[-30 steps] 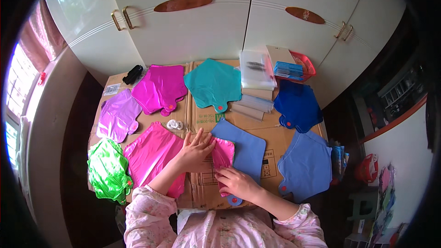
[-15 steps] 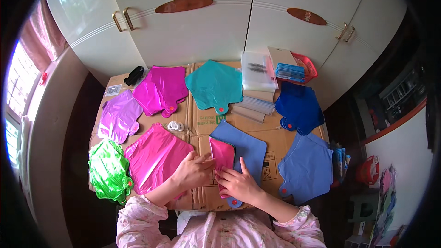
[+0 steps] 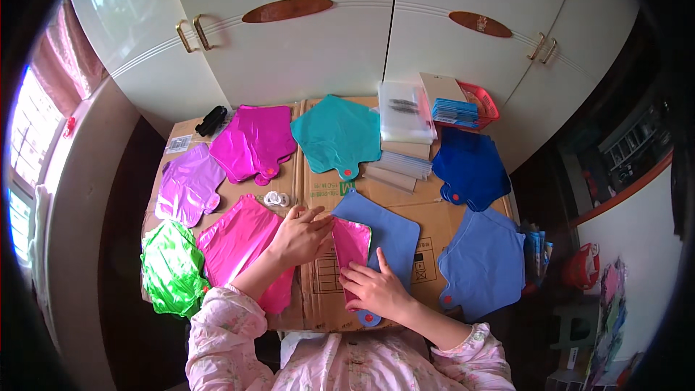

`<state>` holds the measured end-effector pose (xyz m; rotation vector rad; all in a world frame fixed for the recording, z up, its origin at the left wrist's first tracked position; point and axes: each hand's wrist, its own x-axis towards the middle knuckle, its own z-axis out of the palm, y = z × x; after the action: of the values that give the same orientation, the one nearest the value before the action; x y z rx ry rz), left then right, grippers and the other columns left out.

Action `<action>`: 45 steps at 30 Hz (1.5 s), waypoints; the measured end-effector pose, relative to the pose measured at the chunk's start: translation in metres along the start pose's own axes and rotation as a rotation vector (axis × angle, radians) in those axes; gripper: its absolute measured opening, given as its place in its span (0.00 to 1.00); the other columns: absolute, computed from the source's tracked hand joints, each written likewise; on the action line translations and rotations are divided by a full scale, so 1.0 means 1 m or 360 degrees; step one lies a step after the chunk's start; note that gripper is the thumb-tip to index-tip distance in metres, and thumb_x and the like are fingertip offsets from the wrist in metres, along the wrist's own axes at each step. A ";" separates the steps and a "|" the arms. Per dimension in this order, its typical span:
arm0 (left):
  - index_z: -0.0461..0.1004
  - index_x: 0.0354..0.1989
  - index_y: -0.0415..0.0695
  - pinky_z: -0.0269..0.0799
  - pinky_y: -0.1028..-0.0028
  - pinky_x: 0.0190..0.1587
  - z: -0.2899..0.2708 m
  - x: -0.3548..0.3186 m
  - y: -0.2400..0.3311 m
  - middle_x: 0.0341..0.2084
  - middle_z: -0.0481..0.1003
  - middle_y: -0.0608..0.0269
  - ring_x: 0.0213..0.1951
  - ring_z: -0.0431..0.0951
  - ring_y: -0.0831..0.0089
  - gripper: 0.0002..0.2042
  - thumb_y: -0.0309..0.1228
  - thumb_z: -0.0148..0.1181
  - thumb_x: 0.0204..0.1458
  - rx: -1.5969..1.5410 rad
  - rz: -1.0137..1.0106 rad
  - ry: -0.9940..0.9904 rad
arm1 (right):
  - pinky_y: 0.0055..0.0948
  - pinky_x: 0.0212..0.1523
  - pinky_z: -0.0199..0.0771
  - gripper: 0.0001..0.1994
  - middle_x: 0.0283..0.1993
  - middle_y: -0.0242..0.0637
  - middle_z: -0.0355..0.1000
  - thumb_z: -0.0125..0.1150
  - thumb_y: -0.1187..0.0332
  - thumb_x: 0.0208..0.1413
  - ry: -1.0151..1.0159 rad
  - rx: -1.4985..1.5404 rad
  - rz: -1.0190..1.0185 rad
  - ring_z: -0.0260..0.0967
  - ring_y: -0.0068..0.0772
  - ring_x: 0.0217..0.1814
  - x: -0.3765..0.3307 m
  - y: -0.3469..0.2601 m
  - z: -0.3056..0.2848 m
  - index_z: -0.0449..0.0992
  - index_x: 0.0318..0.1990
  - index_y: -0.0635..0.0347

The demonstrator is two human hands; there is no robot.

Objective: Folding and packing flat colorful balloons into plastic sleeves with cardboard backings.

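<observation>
A narrow folded strip of pink foil (image 3: 352, 240), likely a deflated foil balloon, lies over the left part of a flat blue foil balloon (image 3: 397, 235). My right hand (image 3: 378, 288) lies flat on the strip's lower half, thumb raised and fingers spread. My left hand (image 3: 300, 234) has its fingers stretched toward the strip's upper left corner. Whether the fingertips touch it I cannot tell. Under my left forearm lies a stack of flat pink foil balloons (image 3: 239, 235), partly hidden. The blue one's round tab (image 3: 368, 318) with a red dot shows near the front edge.
Flat foil balloons lie around the cardboard-covered table (image 3: 318, 275): green (image 3: 171, 268), lilac (image 3: 190, 185), magenta (image 3: 253, 141), teal (image 3: 337, 136), dark blue (image 3: 472, 168), light blue (image 3: 483, 264). White rings (image 3: 276, 199), clear bags (image 3: 407, 112) and a red basket (image 3: 483, 105) stand farther back.
My left hand has moved up and slightly left, along the pink strip's left edge to its upper corner. The right hand stays pressed on the strip.
</observation>
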<state>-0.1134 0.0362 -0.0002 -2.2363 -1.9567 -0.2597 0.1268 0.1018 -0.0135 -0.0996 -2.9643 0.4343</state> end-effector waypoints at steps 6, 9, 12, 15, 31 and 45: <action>0.72 0.48 0.35 0.59 0.58 0.56 0.004 0.003 0.016 0.51 0.72 0.56 0.59 0.65 0.67 0.35 0.57 0.59 0.42 0.0110 -0.0044 0.0008 | 0.74 0.63 0.35 0.28 0.58 0.28 0.68 0.62 0.46 0.44 0.0030 -0.0098 0.0037 0.59 0.25 0.64 0.000 -0.002 0.008 0.75 0.50 0.51; 0.73 0.45 0.32 0.59 0.59 0.56 0.000 0.002 0.022 0.50 0.72 0.54 0.59 0.64 0.67 0.37 0.59 0.60 0.38 0.0134 -0.0073 0.0086 | 0.75 0.63 0.34 0.31 0.58 0.28 0.67 0.62 0.43 0.43 0.0001 -0.0027 0.0016 0.59 0.26 0.65 -0.001 -0.002 -0.001 0.74 0.52 0.52; 0.73 0.46 0.32 0.59 0.59 0.57 -0.002 0.001 0.028 0.53 0.70 0.52 0.61 0.62 0.66 0.38 0.58 0.60 0.39 0.0180 -0.0114 0.0028 | 0.75 0.63 0.35 0.35 0.59 0.30 0.66 0.61 0.40 0.41 -0.0037 -0.0049 -0.0005 0.58 0.27 0.65 -0.003 -0.002 -0.004 0.72 0.54 0.52; 0.72 0.50 0.34 0.59 0.60 0.58 -0.003 0.003 0.032 0.55 0.68 0.51 0.61 0.61 0.64 0.35 0.55 0.60 0.41 0.0118 -0.0055 0.0016 | 0.76 0.62 0.35 0.37 0.60 0.30 0.65 0.61 0.38 0.40 -0.0055 -0.0018 0.0007 0.56 0.28 0.67 -0.005 -0.001 -0.003 0.71 0.55 0.53; 0.55 0.67 0.49 0.44 0.49 0.66 -0.004 0.003 0.050 0.65 0.53 0.44 0.66 0.48 0.38 0.49 0.69 0.53 0.38 -0.0180 0.0244 -0.0332 | 0.44 0.55 0.64 0.16 0.49 0.42 0.68 0.64 0.64 0.49 0.0646 0.0183 0.0386 0.64 0.47 0.55 0.016 0.084 -0.018 0.72 0.43 0.59; 0.54 0.67 0.49 0.44 0.44 0.65 -0.003 0.002 0.064 0.66 0.52 0.52 0.65 0.46 0.32 0.53 0.75 0.46 0.35 0.0022 0.0193 -0.0408 | 0.36 0.52 0.67 0.29 0.51 0.49 0.70 0.67 0.50 0.44 -0.0364 0.0370 0.0850 0.68 0.44 0.54 0.061 0.125 -0.057 0.71 0.47 0.65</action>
<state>-0.0497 0.0285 0.0027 -2.4731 -1.9192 0.0594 0.0807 0.2429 0.0124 -0.8795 -3.0446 0.9015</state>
